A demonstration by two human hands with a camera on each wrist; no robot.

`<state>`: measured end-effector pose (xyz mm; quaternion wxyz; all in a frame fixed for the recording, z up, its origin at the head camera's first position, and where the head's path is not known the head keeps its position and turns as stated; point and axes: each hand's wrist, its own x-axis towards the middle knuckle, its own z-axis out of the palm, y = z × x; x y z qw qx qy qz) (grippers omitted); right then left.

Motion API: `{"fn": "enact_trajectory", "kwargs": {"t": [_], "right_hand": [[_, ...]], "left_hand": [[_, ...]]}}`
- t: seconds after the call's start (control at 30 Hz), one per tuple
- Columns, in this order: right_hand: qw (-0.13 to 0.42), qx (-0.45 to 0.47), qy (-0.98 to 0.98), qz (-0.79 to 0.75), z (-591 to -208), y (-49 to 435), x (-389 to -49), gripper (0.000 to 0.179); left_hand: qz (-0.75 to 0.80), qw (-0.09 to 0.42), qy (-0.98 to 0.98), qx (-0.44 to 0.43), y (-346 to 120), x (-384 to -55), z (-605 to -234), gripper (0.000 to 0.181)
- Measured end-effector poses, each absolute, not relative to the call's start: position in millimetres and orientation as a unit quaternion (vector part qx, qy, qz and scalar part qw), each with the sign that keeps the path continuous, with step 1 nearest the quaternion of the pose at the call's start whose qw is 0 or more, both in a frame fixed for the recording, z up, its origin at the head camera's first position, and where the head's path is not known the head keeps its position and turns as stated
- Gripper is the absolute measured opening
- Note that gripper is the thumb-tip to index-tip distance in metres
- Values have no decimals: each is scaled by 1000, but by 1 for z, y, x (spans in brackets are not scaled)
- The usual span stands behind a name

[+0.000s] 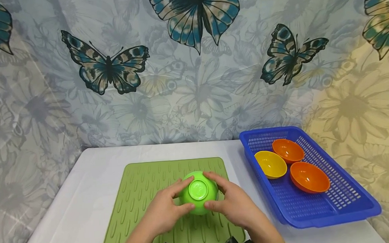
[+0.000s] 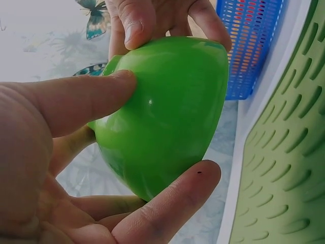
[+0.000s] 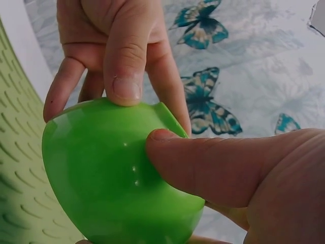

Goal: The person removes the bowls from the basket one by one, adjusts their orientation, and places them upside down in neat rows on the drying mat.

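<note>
A bright green bowl [image 1: 198, 190] is held upside down, its round foot facing up, above the green mat. My left hand [image 1: 167, 206] grips it from the left, with the thumb on the near side and fingers spread around the wall. From the right, my right hand [image 1: 232, 199] grips the same bowl in the same way. The left wrist view shows the bowl [image 2: 162, 112] raised off the mat, fingers around its side. In the right wrist view the right thumb presses the outside of the bowl [image 3: 111, 173].
A ribbed green mat [image 1: 141, 184] lies on the white table [image 1: 72, 203]. At the right stands a blue basket [image 1: 346, 205] holding two orange bowls [image 1: 309, 177] and a yellow bowl [image 1: 271, 165]. Behind the table hangs a butterfly-patterned cloth [image 1: 200, 110].
</note>
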<state>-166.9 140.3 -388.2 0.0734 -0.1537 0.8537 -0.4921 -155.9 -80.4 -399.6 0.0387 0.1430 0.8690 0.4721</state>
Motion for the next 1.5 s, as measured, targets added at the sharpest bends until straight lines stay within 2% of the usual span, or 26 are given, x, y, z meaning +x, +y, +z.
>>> {"fn": "enact_trajectory", "kwargs": {"t": [0.4, 0.73, 0.87, 1.03, 1.3, 1.5], "right_hand": [[115, -143, 821, -540, -399, 124, -171, 77], [127, -153, 814, -546, -399, 63, -228, 79], [135, -136, 804, -563, -405, 34, -253, 78], [130, -135, 806, -562, -421, 5, -277, 73], [136, -139, 797, -572, -446, -22, -296, 69], [137, -146, 835, -513, -458, -37, -301, 68]], "left_hand": [[461, 36, 879, 117, -93, -157, -401, 65], [465, 57, 881, 69, -147, -200, -383, 66], [461, 61, 881, 81, -174, -222, -389, 65], [471, 80, 877, 52, -200, -244, -402, 66], [543, 122, 831, 25, -226, -262, -418, 69], [542, 136, 829, 4, -238, -263, -430, 68]]}}
